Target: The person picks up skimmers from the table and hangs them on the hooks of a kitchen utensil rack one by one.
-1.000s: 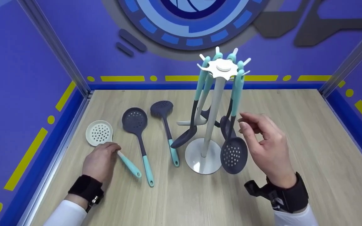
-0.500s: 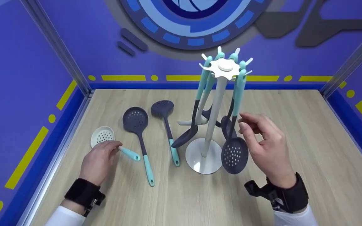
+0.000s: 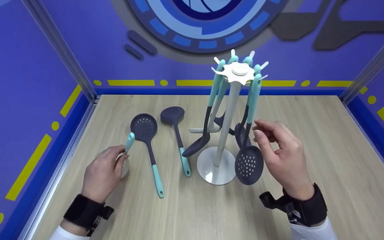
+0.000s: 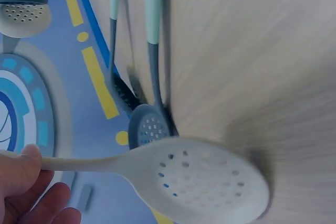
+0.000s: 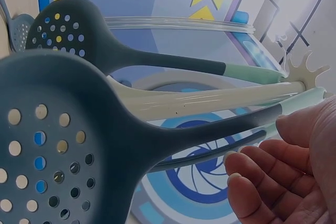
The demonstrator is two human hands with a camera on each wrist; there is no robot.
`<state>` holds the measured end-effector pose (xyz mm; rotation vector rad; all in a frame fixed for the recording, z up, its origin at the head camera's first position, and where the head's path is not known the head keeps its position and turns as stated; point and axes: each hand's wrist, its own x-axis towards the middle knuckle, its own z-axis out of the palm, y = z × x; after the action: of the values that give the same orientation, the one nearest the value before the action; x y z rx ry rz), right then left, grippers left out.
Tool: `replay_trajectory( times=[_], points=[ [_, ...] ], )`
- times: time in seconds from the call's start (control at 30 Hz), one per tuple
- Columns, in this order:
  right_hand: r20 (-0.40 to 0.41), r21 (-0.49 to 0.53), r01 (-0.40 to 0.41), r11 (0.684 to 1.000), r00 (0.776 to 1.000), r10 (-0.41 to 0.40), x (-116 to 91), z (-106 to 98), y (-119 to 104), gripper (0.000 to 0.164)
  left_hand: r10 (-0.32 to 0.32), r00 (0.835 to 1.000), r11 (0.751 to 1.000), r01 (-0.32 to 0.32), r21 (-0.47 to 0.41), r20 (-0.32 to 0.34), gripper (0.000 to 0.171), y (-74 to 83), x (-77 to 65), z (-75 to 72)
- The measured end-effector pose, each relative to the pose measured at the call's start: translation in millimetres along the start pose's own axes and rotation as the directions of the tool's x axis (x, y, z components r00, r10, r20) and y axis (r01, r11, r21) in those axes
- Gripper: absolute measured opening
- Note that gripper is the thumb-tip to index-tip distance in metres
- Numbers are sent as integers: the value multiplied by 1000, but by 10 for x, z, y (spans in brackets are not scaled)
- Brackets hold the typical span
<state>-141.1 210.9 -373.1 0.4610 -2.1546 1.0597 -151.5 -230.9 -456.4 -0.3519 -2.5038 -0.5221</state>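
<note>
In the head view my left hand (image 3: 102,171) pinches a white slotted spoon (image 4: 199,182) by its shaft. Its mint handle end (image 3: 129,141) points up, and the perforated head is mostly hidden behind the fingers. My right hand (image 3: 283,155) stays loosely curved beside a dark slotted spoon (image 3: 249,165) that hangs from a white utensil stand (image 3: 227,126). In the right wrist view the thumb comes close to that spoon's handle, and whether it touches is unclear. Nothing is gripped between thumb and fingers there.
A dark skimmer (image 3: 143,126) and a dark perforated utensil with a mint handle (image 3: 185,166) lie between my left hand and the stand. More utensils, including a ladle (image 3: 197,145), hang round the stand. Blue walls (image 3: 22,100) border the wooden table (image 3: 192,213).
My left hand has lifted the white slotted spoon from lying on the table and turned it so its handle points upward. The right hand has stayed in place.
</note>
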Motion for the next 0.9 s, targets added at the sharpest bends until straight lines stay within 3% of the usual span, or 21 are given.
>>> replay_trajectory(
  times=[0.5,0.67,0.9],
  points=[
    [-6,6,15,1000,1000,-15,1,1,-11,31,52,996,996,-57,-63,-72,20,458,68,-136],
    [3,4,22,1000,1000,-22,5,-18,-21,29,93,990,986,-106,-126,-110,18,650,91,-163],
    [14,-1,22,1000,1000,-22,3,-27,-24,29,158,982,961,-178,-214,-107,14,922,140,-140]
  ],
)
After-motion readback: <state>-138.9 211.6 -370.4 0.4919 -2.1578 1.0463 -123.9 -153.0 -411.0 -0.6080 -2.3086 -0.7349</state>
